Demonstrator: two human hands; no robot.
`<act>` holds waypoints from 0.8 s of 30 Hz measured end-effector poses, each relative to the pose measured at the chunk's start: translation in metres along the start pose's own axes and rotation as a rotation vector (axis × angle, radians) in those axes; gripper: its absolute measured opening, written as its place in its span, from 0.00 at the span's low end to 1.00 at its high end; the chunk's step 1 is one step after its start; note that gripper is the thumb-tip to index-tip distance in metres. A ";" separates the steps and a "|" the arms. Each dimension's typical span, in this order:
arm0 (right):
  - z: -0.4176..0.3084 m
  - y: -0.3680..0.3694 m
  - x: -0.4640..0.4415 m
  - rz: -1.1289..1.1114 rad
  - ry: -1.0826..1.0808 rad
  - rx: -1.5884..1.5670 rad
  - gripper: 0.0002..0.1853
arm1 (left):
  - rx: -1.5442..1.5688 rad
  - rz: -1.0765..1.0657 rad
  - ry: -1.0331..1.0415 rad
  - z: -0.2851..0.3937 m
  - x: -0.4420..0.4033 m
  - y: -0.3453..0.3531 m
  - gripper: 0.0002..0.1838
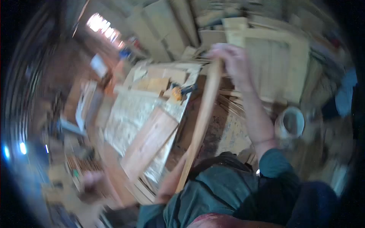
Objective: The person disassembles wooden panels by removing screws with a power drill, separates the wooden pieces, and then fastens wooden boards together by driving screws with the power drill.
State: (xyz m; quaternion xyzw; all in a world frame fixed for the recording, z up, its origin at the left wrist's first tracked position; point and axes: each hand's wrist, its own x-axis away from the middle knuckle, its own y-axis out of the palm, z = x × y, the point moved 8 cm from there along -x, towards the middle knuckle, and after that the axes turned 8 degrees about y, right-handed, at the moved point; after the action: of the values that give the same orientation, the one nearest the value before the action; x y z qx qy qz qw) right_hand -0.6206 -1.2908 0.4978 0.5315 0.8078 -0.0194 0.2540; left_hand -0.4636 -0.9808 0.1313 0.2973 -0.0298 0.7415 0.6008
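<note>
A long narrow wooden board (pixel 203 117) slants in front of my body, its lower end close to my green shirt. My right hand (pixel 230 57) is closed over its upper end, blurred by motion. My left forearm reaches up to the board's lower part, and the board hides that hand's fingers. Left of the board stands a worktable with a pale, worn top (pixel 131 108). A wide flat plank (pixel 150 142) lies across the table's near part. A yellow and black tool (pixel 178 93) rests near the table's right edge, its kind too blurred to tell.
Behind the table, large panels (pixel 161 30) lean upright. A framed wooden panel (pixel 270 68) stands at the right, with a white bucket (pixel 291 122) below it. Wood offcuts (pixel 156 83) lie at the table's far end. More wood pieces are scattered on the floor.
</note>
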 end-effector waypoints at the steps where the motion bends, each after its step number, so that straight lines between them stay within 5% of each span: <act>1: -0.002 -0.003 0.005 0.041 0.189 0.059 0.11 | 0.025 -0.016 0.016 0.006 0.000 0.013 0.37; 3: 0.061 -0.038 0.004 0.115 0.306 -0.012 0.13 | 0.009 -0.039 0.044 0.015 -0.003 0.018 0.37; 4: 0.021 -0.023 0.034 -0.024 -0.030 0.233 0.17 | -0.076 -0.042 0.062 0.005 -0.011 -0.002 0.39; 8: 0.064 -0.065 0.083 0.410 0.586 0.109 0.30 | -0.468 0.019 -0.001 0.028 0.015 -0.048 0.43; 11: 0.111 -0.139 0.101 0.569 0.392 0.284 0.30 | -0.564 0.081 -0.012 0.039 0.048 -0.061 0.44; 16: 0.155 -0.146 0.127 0.392 0.405 0.348 0.28 | -0.559 0.003 -0.017 0.007 0.043 -0.075 0.47; 18: 0.166 -0.145 0.133 0.337 0.414 0.354 0.28 | -0.772 -0.019 -0.233 0.011 0.067 -0.075 0.46; 24: 0.191 -0.152 0.144 0.091 0.619 0.406 0.26 | -0.842 0.136 -0.152 0.010 0.071 -0.104 0.47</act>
State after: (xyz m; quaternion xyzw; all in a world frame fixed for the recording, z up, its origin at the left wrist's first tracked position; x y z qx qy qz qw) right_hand -0.7225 -1.2922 0.2329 0.5872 0.8016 -0.0065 -0.1122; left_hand -0.3723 -0.8935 0.1407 0.0776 -0.3934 0.6787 0.6153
